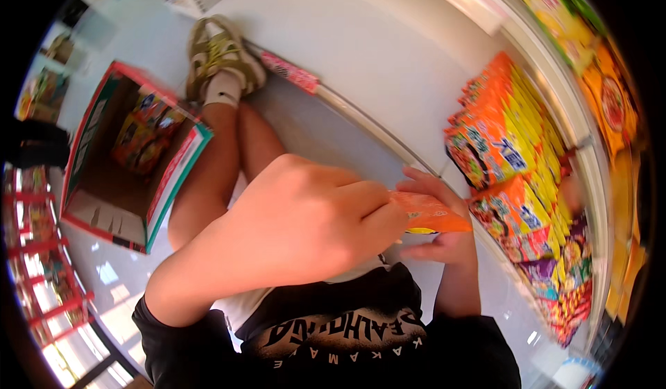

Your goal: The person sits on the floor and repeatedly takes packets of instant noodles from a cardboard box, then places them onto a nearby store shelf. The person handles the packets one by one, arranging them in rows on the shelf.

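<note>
My left hand [338, 217] reaches across from the left, its fingers closed on one end of an orange instant-noodle packet [432, 213]. Just beyond, my right hand [442, 217] has its fingers spread above and below the packet, which covers its palm; any contact there is hidden. To the left, an open cardboard box [179, 181] with red and green edges stands beside my leg, a few noodle packets [140, 144] at its bottom. On the right, a row of orange and yellow noodle packets [494, 144] leans on a white shelf [374, 40].
Purple and red packets [567, 269] continue the shelf row nearer my body. A higher shelf edge [562, 61] runs along the right, with more bags [611, 102] on it. My shoe [221, 56] rests near the low shelf's edge. A red rack [41, 264] stands at far left.
</note>
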### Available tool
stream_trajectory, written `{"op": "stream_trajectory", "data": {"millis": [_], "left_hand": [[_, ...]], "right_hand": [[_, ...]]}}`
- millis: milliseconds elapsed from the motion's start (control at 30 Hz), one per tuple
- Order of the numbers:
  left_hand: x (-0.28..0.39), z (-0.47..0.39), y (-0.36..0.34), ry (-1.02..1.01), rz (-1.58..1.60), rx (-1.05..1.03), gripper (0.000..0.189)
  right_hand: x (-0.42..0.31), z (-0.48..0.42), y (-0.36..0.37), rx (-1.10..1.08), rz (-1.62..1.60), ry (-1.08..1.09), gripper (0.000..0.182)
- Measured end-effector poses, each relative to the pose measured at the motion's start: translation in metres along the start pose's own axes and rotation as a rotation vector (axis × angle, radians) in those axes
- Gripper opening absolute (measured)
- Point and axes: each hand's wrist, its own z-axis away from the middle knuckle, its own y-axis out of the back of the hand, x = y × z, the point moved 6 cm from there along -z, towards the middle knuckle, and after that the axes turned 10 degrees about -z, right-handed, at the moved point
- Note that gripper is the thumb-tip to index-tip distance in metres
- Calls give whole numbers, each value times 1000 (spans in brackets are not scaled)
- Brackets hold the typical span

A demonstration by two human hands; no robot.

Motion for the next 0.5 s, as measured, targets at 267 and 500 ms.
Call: {"op": "stream_trajectory", "data": {"millis": [267, 500], "left_hand": [[-62, -5, -29, 281, 337, 415, 50], [-40, 55, -167, 738, 988, -55, 39]], "right_hand": [[22, 62, 59, 719, -429, -60, 43], [47, 74, 64, 842, -694, -59, 30]]}}
